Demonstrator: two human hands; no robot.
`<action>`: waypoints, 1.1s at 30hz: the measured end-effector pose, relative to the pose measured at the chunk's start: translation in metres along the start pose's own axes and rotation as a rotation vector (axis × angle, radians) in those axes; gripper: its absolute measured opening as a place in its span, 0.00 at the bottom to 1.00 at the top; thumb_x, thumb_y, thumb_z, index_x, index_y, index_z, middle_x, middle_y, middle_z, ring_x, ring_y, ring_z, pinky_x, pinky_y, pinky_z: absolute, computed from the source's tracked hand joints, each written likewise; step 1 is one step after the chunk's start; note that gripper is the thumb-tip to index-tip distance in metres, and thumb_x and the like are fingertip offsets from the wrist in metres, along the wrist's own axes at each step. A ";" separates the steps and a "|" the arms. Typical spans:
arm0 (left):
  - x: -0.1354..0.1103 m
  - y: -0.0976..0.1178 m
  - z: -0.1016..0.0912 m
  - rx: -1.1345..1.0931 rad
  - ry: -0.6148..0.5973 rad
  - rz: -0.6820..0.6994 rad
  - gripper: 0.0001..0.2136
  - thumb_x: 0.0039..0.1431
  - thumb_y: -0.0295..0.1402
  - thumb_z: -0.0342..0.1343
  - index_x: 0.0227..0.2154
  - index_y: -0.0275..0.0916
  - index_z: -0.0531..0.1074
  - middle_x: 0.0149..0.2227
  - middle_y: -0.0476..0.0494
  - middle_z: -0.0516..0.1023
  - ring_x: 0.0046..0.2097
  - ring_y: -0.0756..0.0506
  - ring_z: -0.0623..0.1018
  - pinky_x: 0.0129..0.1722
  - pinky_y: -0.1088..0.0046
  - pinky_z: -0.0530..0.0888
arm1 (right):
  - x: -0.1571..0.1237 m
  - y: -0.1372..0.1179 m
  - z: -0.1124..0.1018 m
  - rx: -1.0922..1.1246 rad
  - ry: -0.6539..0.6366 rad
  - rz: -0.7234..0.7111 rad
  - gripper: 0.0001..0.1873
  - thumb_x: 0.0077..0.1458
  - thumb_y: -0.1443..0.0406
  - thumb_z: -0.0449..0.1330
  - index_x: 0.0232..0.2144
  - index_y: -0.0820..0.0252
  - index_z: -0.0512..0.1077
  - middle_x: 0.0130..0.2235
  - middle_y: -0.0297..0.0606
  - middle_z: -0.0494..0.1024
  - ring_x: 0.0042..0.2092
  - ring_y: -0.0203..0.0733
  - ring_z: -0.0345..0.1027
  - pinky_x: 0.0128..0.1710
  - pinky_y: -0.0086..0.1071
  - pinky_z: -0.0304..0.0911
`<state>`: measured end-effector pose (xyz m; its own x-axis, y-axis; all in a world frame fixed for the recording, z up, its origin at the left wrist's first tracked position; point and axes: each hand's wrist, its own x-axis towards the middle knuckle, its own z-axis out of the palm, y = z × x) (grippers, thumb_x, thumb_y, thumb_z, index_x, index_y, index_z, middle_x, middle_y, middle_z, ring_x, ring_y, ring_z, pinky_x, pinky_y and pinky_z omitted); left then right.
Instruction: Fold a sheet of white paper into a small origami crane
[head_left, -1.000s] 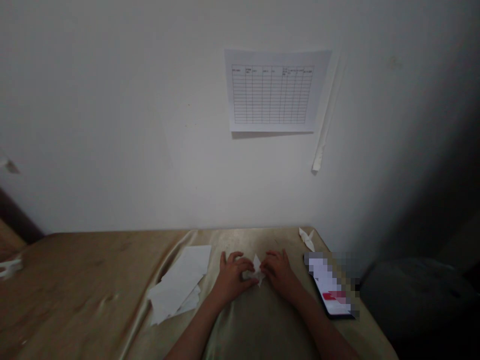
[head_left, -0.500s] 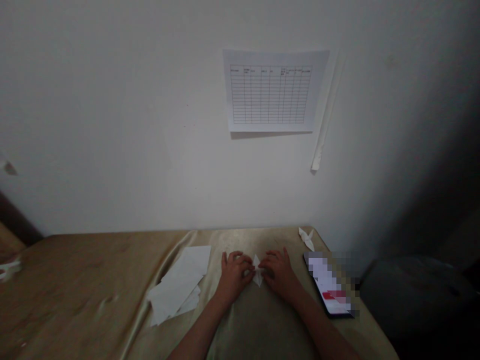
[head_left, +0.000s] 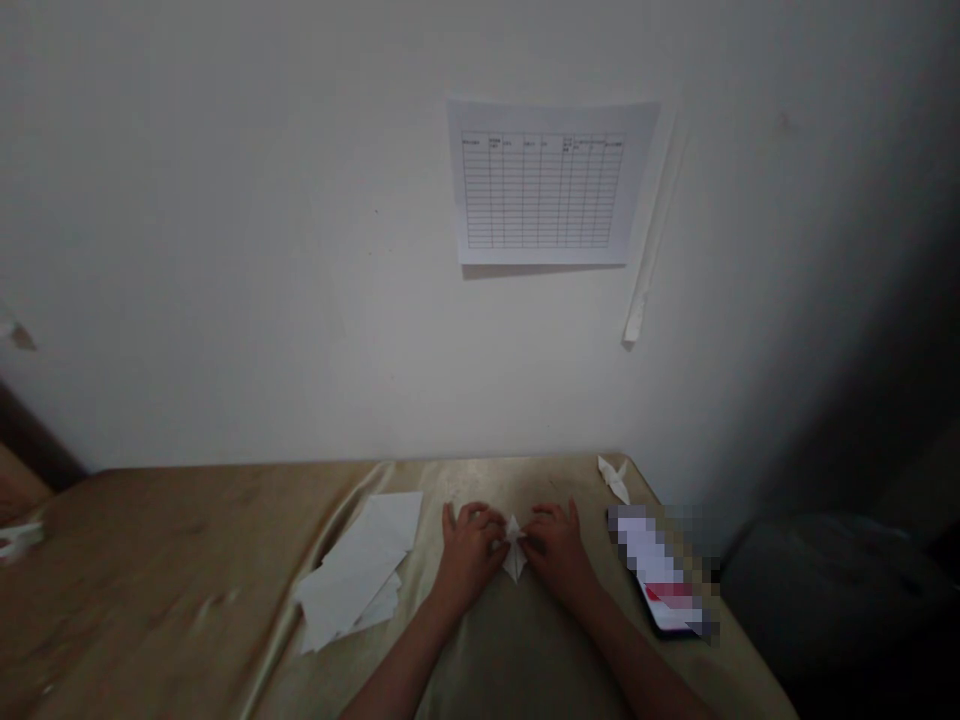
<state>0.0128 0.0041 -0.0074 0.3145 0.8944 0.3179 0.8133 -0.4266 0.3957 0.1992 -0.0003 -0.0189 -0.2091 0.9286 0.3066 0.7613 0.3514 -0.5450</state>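
A small white folded paper piece (head_left: 514,548) lies on the tan-covered table (head_left: 187,560) between my hands. My left hand (head_left: 469,553) pinches its left side with curled fingers. My right hand (head_left: 556,550) pinches its right side, thumb and fingertips pressed to the paper. Both hands rest low on the cloth, almost touching each other over the fold.
A loose stack of white sheets (head_left: 360,570) lies left of my hands. A phone (head_left: 660,580) lies to the right, and a small folded paper figure (head_left: 613,478) sits near the table's back right corner. A printed table sheet (head_left: 546,183) hangs on the wall.
My hands have drawn slightly closer around the folded paper, and the paper's shape between my fingers has shifted a little. Everything else on the table stays put.
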 end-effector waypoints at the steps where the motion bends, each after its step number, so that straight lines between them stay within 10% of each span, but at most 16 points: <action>1: 0.001 0.002 0.001 0.002 0.004 -0.013 0.05 0.58 0.32 0.60 0.34 0.48 0.80 0.48 0.50 0.82 0.58 0.38 0.70 0.65 0.33 0.39 | 0.000 -0.001 0.001 0.002 0.008 0.029 0.06 0.58 0.66 0.60 0.34 0.53 0.79 0.41 0.36 0.82 0.58 0.49 0.66 0.67 0.58 0.23; 33: 0.003 0.013 0.011 -0.026 -0.005 -0.245 0.11 0.54 0.33 0.59 0.40 0.50 0.77 0.59 0.50 0.74 0.61 0.35 0.66 0.63 0.29 0.43 | 0.002 -0.013 0.015 -0.104 0.012 0.206 0.14 0.54 0.67 0.58 0.43 0.52 0.76 0.47 0.41 0.79 0.56 0.53 0.63 0.66 0.56 0.34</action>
<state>0.0293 0.0026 -0.0109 0.1123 0.9723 0.2052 0.8525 -0.2004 0.4828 0.1796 -0.0013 -0.0227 -0.0360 0.9777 0.2071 0.8465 0.1400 -0.5137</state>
